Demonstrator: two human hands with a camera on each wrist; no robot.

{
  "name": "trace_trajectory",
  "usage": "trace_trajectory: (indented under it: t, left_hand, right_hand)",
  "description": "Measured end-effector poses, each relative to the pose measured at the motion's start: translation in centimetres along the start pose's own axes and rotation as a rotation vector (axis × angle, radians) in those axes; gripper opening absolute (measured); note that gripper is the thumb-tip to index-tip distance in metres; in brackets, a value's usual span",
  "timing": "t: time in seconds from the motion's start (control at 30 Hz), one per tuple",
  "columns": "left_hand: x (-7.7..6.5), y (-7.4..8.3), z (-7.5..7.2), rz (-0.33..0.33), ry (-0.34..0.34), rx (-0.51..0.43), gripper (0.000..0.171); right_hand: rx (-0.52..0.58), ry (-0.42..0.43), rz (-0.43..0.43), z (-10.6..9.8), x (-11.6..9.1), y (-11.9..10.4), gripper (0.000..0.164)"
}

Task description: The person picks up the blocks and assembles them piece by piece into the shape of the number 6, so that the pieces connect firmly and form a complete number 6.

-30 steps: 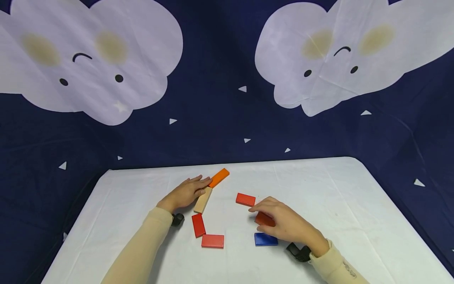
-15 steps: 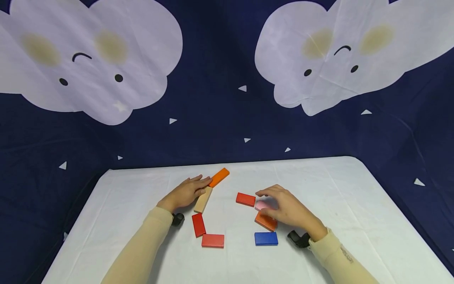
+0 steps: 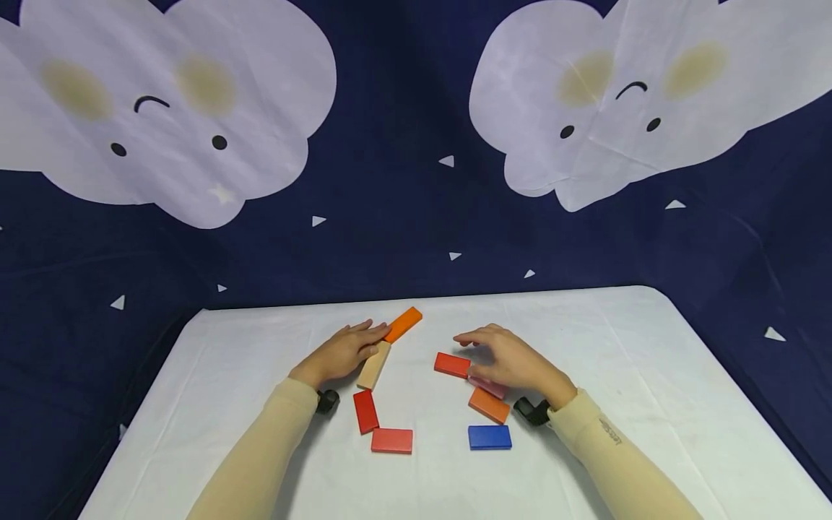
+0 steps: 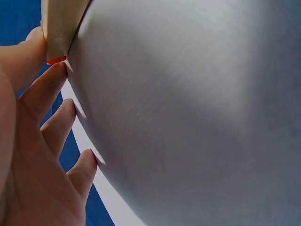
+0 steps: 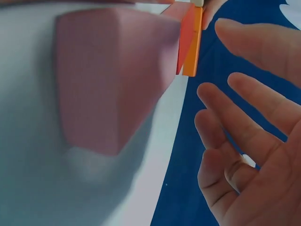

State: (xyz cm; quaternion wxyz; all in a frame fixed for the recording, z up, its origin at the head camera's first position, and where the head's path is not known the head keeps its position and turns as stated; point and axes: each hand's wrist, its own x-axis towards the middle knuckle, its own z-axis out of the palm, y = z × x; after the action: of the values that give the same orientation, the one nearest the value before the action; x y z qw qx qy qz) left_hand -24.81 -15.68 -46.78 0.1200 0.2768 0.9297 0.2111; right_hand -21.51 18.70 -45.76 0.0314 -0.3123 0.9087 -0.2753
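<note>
My left hand [image 3: 338,355] rests at the junction of a plain wooden block [image 3: 373,368] and an orange block [image 3: 406,323]. Its fingertips touch the orange one, its thumb the wooden one. In the left wrist view the fingers are spread and fairly straight beside the wooden block [image 4: 61,28]. My right hand [image 3: 513,360] hovers above a red block [image 3: 451,365] and a pink block [image 3: 491,388], which it partly covers. In the right wrist view its fingers are loosely bent with nothing between them, apart from the pink block [image 5: 113,80].
Left of centre lie a dark red block [image 3: 366,413] and a lighter red block [image 3: 392,440]. To the right are an orange-red block [image 3: 489,406] and a blue block [image 3: 490,438]. All lie on the white-covered table [image 3: 585,318]; a dark blue cloud-print cloth [image 3: 403,180] hangs behind.
My right hand has moved away from me, from over the orange-red block to past the pink one, uncovering the orange-red block. The left hand stays on the same spot.
</note>
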Motion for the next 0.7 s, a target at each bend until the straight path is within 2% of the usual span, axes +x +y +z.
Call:
trace_trajectory:
  t: [0.3,0.47,0.7]
  left_hand:
    - [0.0,-0.1,0.2,0.009,0.006,-0.006,0.051]
    - [0.0,0.0,0.2,0.009,0.005,-0.003,0.051]
    - [0.0,-0.1,0.2,0.007,0.006,0.003,0.051]
  right_hand:
    - [0.016,-0.147,-0.07,0.3,1.7,0.0,0.053]
    - [-0.003,-0.19,-0.093,0.3,2.1,0.0,0.05]
    - [-0.034,-0.21,-0.106,0.4,2.5,-0.7,0.048]
